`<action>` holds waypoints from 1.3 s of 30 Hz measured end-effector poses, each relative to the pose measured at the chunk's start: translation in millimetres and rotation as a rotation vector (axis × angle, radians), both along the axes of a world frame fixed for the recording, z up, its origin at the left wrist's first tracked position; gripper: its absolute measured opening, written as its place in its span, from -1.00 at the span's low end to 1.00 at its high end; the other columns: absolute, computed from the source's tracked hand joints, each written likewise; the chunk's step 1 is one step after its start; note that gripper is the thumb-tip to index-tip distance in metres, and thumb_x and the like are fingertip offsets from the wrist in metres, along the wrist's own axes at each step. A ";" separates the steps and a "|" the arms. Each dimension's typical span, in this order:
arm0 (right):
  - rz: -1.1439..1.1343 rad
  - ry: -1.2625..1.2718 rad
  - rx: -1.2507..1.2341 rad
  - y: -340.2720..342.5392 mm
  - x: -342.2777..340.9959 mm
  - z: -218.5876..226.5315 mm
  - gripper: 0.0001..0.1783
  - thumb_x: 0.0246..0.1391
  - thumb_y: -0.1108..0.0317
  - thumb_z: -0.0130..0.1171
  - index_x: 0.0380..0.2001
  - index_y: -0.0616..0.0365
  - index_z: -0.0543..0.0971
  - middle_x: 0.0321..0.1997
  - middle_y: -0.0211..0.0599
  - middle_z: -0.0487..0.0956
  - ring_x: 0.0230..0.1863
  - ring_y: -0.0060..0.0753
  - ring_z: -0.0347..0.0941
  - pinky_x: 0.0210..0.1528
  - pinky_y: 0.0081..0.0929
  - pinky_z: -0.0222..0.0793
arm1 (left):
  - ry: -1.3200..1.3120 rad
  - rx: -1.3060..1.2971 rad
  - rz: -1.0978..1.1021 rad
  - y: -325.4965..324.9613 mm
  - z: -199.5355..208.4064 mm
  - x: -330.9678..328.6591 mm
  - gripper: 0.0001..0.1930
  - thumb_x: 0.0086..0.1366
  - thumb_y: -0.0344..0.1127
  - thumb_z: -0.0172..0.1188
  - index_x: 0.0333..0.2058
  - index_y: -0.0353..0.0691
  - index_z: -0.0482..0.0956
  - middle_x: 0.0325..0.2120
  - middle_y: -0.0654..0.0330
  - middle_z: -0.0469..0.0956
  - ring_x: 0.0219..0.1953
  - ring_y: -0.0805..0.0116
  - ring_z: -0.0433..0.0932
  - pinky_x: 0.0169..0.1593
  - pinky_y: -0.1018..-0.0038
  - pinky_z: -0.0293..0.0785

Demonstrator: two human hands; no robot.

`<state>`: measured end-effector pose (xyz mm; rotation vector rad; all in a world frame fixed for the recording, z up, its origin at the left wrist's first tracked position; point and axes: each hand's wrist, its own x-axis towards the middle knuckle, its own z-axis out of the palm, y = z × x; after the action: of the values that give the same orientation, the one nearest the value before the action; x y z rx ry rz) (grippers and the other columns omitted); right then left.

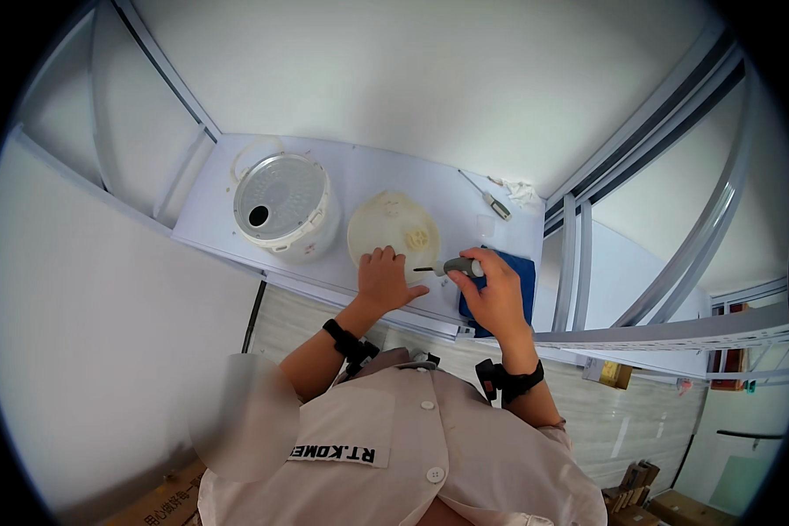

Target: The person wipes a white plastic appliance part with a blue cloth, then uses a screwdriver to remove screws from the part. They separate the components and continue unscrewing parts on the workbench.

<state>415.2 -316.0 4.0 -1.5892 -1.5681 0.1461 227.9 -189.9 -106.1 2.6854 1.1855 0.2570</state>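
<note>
My left hand (pixel 384 279) rests on the near edge of a round, pale cream plate-like disc (pixel 370 230), its fingers laid out and its thumb spread to the right. My right hand (pixel 498 298) grips a small hand tool (pixel 461 266) with a grey and white handle and a thin dark tip. That tip points left, close to my left thumb and near the disc's lower right edge. On the disc lies a small pale yellow round piece with openings (pixel 418 238). A dark blue folded cloth or mat (pixel 522 282) lies partly behind my right hand.
A white bucket (pixel 311 245) with a silver-grey lid and a dark round hole stands left on the white table (pixel 465 219). A thin-shafted tool with a grey handle (pixel 497 207) lies at the back right, near crumpled white tissue (pixel 524 191). White frame bars (pixel 579 263) rise on the right.
</note>
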 end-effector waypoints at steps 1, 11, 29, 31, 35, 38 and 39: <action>0.005 -0.002 -0.009 1.4 -0.6 -0.8 -0.61 0.12 0.31 0.52 -0.06 0.17 0.60 -0.17 -0.11 0.70 -0.19 0.04 0.65 -0.14 -0.22 0.55 | 0.015 -0.018 -0.010 1.1 0.3 -2.2 -0.24 -0.05 0.30 0.55 -0.02 -0.20 0.72 -0.10 0.12 0.58 0.01 0.04 0.55 0.11 0.09 0.42; 0.007 -0.017 -0.029 18.7 -13.9 -12.6 -0.62 0.15 0.32 0.51 -0.03 0.16 0.59 -0.14 -0.13 0.71 -0.22 0.01 0.66 -0.20 -0.27 0.55 | -0.096 -0.040 -0.254 29.0 -11.2 -40.1 -0.25 -0.12 0.14 0.61 0.04 -0.11 0.69 -0.07 0.17 0.61 0.03 0.11 0.59 0.15 0.14 0.41; -0.265 -0.046 -0.031 26.9 -83.2 -12.1 -0.64 0.18 0.32 0.47 -0.02 0.17 0.59 -0.17 -0.13 0.68 -0.20 0.01 0.64 -0.20 -0.23 0.53 | -0.006 -0.182 -0.434 68.2 -16.1 -32.1 -0.34 -0.13 0.15 0.63 -0.02 0.02 0.79 -0.07 0.23 0.66 0.07 0.17 0.61 0.20 0.16 0.39; -0.300 -0.041 -0.050 25.5 -91.4 -10.6 -0.64 0.17 0.33 0.47 -0.03 0.16 0.59 -0.17 -0.10 0.69 -0.19 0.06 0.64 -0.17 -0.18 0.55 | -0.005 -0.197 -0.454 72.2 -16.5 -31.9 -0.35 -0.13 0.12 0.63 -0.03 0.02 0.80 -0.07 0.22 0.67 0.07 0.15 0.61 0.18 0.15 0.41; -0.346 -0.049 -0.027 23.1 -101.1 -11.4 -0.65 0.17 0.34 0.46 -0.03 0.17 0.60 -0.16 -0.08 0.68 -0.19 0.07 0.64 -0.17 -0.18 0.54 | -0.026 -0.190 -0.500 75.5 -12.2 -31.8 -0.46 -0.09 0.07 0.59 -0.11 0.01 0.82 -0.14 0.22 0.67 0.02 0.17 0.62 0.14 0.20 0.45; -0.374 -0.053 -0.016 22.1 -106.2 -13.4 -0.65 0.17 0.35 0.46 -0.03 0.18 0.60 -0.16 -0.09 0.67 -0.19 0.05 0.62 -0.18 -0.18 0.54 | -0.019 -0.193 -0.515 78.3 -13.9 -32.4 -0.49 -0.09 0.06 0.59 -0.14 0.00 0.83 -0.17 0.22 0.67 0.00 0.17 0.63 0.11 0.20 0.48; -0.381 -0.072 0.009 22.3 -107.8 -13.2 -0.65 0.17 0.35 0.46 -0.03 0.19 0.60 -0.17 -0.10 0.67 -0.20 0.04 0.61 -0.18 -0.18 0.53 | -0.004 -0.191 -0.519 78.9 -14.1 -32.1 -0.45 -0.11 0.07 0.60 -0.11 0.01 0.83 -0.15 0.21 0.68 0.00 0.16 0.64 0.11 0.19 0.48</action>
<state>307.3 -293.8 -9.2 -1.8706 -1.2872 -0.1278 195.7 -110.9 -120.2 2.6966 0.4485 0.0637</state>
